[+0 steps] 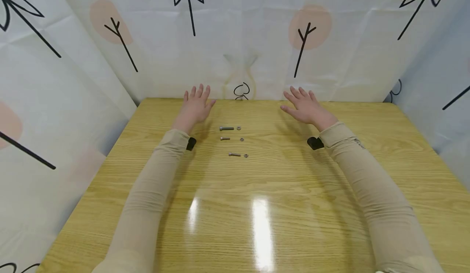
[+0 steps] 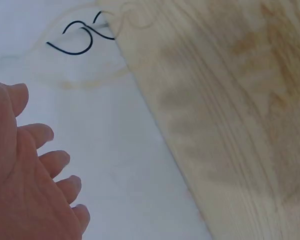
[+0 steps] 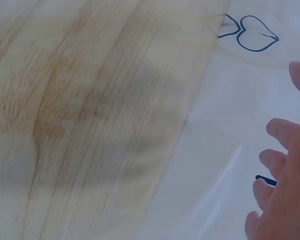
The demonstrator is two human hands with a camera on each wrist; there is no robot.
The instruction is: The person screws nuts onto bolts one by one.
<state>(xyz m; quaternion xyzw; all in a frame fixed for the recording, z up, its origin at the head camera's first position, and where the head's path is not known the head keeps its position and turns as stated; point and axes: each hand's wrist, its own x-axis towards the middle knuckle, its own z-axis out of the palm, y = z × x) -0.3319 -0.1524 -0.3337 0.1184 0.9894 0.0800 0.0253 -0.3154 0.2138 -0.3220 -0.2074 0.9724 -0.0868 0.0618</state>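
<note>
The left hand [image 1: 194,107] is held over the far left part of the wooden table, fingers spread and holding nothing. Over the far right part, the right hand [image 1: 307,109] is likewise spread with nothing in it. Between and nearer than the hands lie a large bolt [image 1: 227,128] with a nut [image 1: 238,128], a small bolt [image 1: 225,138] with a nut [image 1: 242,139], and another bolt [image 1: 235,154] with a nut [image 1: 246,156]. Each wrist view shows its own hand, the left [image 2: 32,185] and the right [image 3: 285,185], at the image edge; no bolts show there.
The wooden table [image 1: 293,207] reaches a patterned white cloth [image 1: 242,40] hanging along its far edge, with more cloth at both sides. A black wrist device [image 1: 191,143] sits at the left cuff and another [image 1: 315,143] at the right cuff.
</note>
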